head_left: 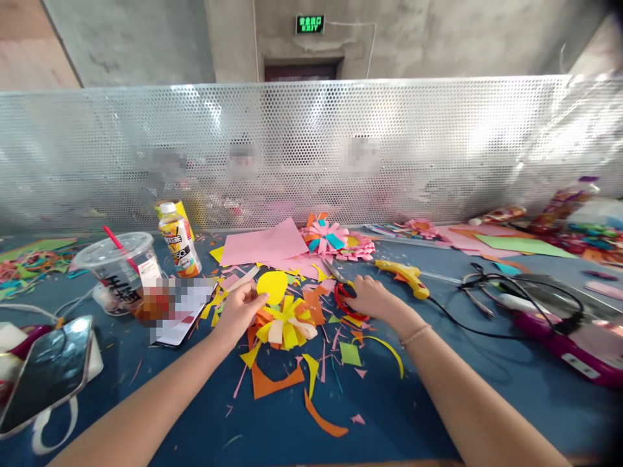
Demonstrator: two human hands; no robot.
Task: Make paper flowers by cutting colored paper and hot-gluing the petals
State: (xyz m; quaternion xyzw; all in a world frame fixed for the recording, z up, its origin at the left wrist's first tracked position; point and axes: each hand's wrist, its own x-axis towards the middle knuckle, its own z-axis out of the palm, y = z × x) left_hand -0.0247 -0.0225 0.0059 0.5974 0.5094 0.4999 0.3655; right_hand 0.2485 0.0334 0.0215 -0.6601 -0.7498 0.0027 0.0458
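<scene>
1. The blue table [413,415] fills the lower half of the view, and a perforated metal screen [438,149] stands along its far edge.
2. At 3 o'clock lies a purple device [569,344] with black cables [487,279] coiled just beside it.
3. At 8 o'clock a phone [48,373] lies with its dark screen up.
4. At 10 o'clock stands a clear plastic cup [121,269] with a red straw, and a yellow juice bottle [179,240] stands near it on the far side.
5. A pink paper sheet [265,245] lies at 12 o'clock, with a pink paper flower [327,237] just beside it at 1 o'clock.
6. The left hand [238,311] is at the centre. Its fingers are curled and pinch the edge of the yellow and orange paper flower [285,324], which rests on the table between both hands.
7. The right hand [372,298] lies palm down just to the right of this flower. Its fingers are closed loosely over the red-handled scissors [343,299], which lie on the table; the blades point toward 11 o'clock.
8. A yellow glue gun [403,275] lies near the right hand, at 2 o'clock from it.
9. Small paper scraps [272,383] in orange, yellow and green are spread at 6 o'clock.
</scene>
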